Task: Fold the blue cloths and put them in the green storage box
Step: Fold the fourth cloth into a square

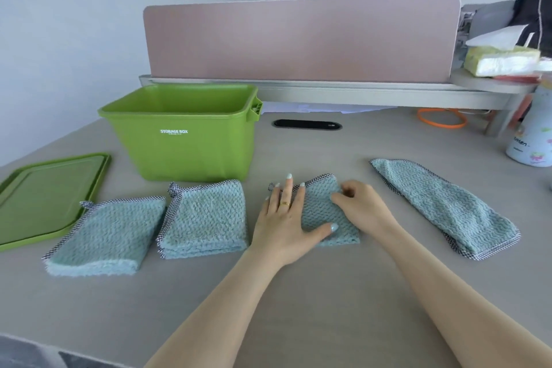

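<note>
While the left hand (286, 218) lay spread flat on the folded blue cloth (321, 212), the right hand (361, 206) pinched its top edge near the green storage box (182, 140).

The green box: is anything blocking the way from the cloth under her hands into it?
Nothing visible does. The green storage box stands open, its lid lying flat to its left, and bare table separates it from the cloth.

Head-worn view, angled down, close over table (298, 308)
</note>
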### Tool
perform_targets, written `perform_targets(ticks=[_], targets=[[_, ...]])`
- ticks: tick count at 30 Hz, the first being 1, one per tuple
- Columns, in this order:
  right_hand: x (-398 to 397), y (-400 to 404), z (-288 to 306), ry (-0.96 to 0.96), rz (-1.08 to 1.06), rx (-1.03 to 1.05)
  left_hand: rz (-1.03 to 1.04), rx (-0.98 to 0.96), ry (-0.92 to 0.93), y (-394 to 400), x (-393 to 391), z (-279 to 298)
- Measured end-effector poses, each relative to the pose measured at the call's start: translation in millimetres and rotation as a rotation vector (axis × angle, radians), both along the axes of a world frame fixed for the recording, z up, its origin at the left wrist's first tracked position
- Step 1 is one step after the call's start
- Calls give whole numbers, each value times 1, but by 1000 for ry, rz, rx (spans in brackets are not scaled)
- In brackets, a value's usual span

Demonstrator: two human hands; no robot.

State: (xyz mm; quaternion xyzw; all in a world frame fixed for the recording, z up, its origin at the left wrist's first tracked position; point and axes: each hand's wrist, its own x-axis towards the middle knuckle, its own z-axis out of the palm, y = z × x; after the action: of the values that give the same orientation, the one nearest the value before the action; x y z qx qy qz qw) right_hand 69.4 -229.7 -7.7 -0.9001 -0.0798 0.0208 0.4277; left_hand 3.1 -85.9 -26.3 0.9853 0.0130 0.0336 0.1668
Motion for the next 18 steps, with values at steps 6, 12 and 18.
perform_targets(ticks=[6, 12, 18], targets=[[-24, 15, 46, 280, 82, 520, 138, -732, -167, 3, -10, 19], [-51, 65, 104, 325, 397, 686, 286, -1262, -2, 47, -37, 56], [-57, 152, 110, 558, 409, 791, 397, -1572, -19, 142, -76, 75]])
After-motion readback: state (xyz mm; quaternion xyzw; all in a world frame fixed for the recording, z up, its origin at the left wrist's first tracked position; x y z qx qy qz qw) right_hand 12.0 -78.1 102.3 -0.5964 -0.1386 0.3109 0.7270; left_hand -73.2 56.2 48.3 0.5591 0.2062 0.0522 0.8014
